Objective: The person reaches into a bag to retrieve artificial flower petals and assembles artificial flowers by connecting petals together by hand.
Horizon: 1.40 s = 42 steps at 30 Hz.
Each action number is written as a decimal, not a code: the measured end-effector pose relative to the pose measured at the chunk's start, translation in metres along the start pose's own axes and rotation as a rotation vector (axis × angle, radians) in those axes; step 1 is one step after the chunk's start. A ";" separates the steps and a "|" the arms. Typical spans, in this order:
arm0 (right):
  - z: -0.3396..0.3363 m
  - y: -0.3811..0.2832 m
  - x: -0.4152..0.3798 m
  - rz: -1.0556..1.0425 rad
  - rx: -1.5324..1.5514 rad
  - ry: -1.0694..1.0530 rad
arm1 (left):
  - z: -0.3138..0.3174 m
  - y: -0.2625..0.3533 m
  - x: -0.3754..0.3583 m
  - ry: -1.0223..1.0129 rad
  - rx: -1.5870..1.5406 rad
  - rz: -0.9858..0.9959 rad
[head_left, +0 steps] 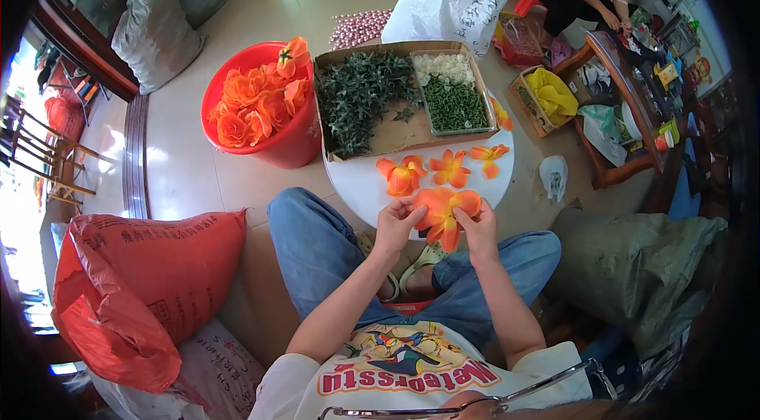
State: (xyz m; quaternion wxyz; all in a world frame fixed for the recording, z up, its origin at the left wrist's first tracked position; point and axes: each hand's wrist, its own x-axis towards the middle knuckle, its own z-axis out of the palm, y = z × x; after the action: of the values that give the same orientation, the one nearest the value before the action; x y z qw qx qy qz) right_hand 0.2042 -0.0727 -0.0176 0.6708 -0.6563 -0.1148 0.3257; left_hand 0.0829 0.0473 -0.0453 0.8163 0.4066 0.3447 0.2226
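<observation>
At the near edge of the round white table (347, 182), the left hand (393, 228) and right hand (480, 231) pinched an orange, fabric-like flower (432, 209); its apparent petal adjustment called for light fingertip pressure

Bright daylight, floor glare (upper middle), fisheye-dark edges

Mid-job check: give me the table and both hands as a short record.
left hand: on held flower
right hand: on same flower
table: three loose flowers before box, another at its right edge
box: leaves left, tray right
tray: white pieces behind green
bucket: left of box, holds orange flowers
</observation>
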 end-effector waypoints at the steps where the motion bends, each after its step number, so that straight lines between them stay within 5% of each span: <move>1: 0.000 0.000 0.000 0.025 -0.014 -0.001 | -0.003 -0.006 0.002 0.023 -0.002 -0.002; 5: 0.011 -0.007 -0.003 0.016 -0.039 0.065 | -0.003 -0.024 0.003 0.025 -0.079 -0.033; 8: 0.022 -0.016 -0.014 -0.570 -0.436 0.362 | -0.002 -0.030 0.002 0.027 -0.082 -0.029; 11: 0.017 -0.038 -0.028 -0.949 -0.827 0.161 | 0.000 -0.026 -0.003 0.041 -0.086 -0.018; 16: 0.013 -0.022 -0.019 -0.897 -0.954 0.012 | -0.001 -0.023 -0.020 0.143 -0.092 -0.158; 23: 0.014 -0.017 -0.016 -0.818 -0.893 -0.011 | 0.004 -0.056 -0.048 -0.035 -0.414 -0.453; 32: 0.014 -0.024 -0.015 -0.789 -0.941 -0.046 | -0.003 -0.070 -0.031 -0.251 -0.546 -0.256; 41: 0.012 -0.026 -0.014 -0.827 -0.981 -0.076 | -0.002 -0.063 -0.036 0.041 -0.313 -0.196; 42: 0.011 -0.027 -0.013 -0.826 -0.979 -0.081 | -0.001 -0.057 -0.038 0.133 -0.235 -0.037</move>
State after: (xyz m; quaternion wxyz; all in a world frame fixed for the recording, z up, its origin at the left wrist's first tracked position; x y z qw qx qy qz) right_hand 0.1955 -0.0690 0.0128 0.3588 -0.7755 -0.5189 -0.0253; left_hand 0.0619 -0.0092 -0.0774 0.8376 0.2859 0.3772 0.2728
